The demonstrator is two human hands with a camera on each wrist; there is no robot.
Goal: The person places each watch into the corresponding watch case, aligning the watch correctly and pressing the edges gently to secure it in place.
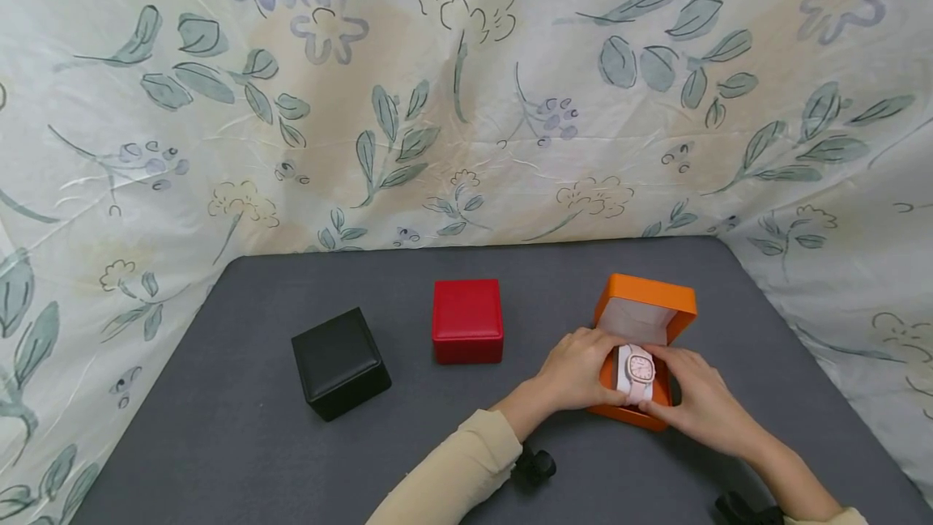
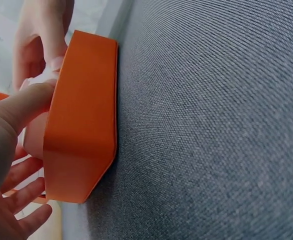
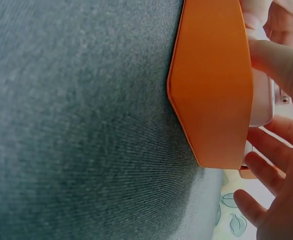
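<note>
A pale pink wristwatch [image 1: 641,369] with a rounded-square case lies face up in an open orange watch box [image 1: 634,418], wrapped around a white cushion [image 1: 623,363]. From the left, my left hand [image 1: 579,371] holds the watch and cushion, thumb at the near end and fingers toward the far end. My right hand [image 1: 700,399] grips them the same way from the right. Both wrist views show the thumbs meeting the pale watch just above the front wall of the orange box [image 2: 81,100]. The cushion's lower part is hidden inside the box.
The orange lid [image 1: 652,292] stands raised at the back. A closed red box [image 1: 467,318] is in the middle of the grey table [image 1: 219,428], with a closed black box [image 1: 341,363] to its left. Floral cloth [image 1: 466,104] hangs behind and beside the table.
</note>
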